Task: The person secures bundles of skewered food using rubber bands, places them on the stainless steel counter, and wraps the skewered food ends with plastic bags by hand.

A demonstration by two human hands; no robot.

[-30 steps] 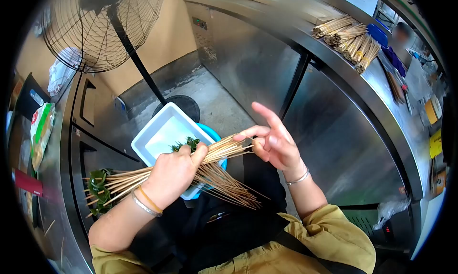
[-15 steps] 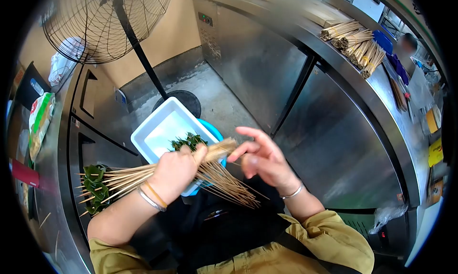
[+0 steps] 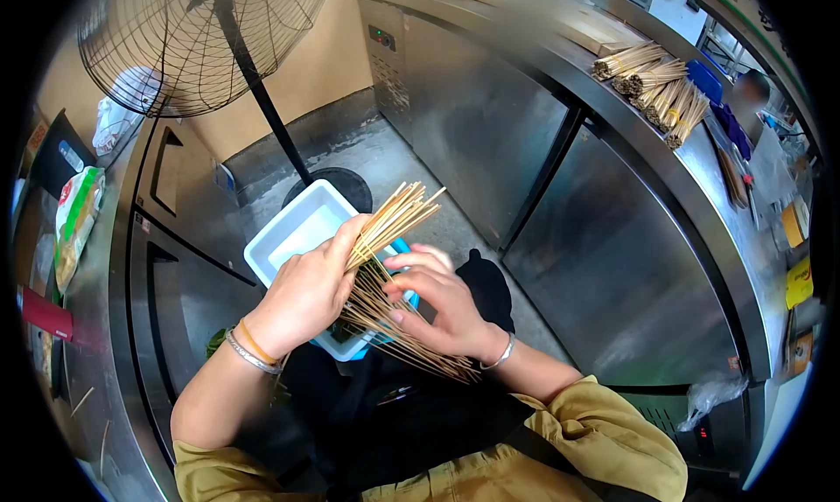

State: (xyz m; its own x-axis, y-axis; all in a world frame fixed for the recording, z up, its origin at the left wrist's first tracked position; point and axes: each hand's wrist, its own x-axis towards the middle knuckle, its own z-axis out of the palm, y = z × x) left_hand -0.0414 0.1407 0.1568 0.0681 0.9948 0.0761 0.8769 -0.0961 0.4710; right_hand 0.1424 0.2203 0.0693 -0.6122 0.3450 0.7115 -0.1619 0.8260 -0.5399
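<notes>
Sticks [image 3: 398, 222] jut far and right from the left hand [image 3: 302, 288], clamped round them by the tray [image 3: 262, 255]. The right hand [image 3: 446, 311] curls beside lower sticks [image 3: 418, 352]; whether gripping, I can't tell.

I watch through one head-worn camera, facing forward and steeply down: left hand [image 3: 308, 285] and right hand [image 3: 448, 311] near the lens, the far edge of the white tray [image 3: 282, 219] beyond, the steel counter [image 3: 739, 248] edge curving rightward.
</notes>
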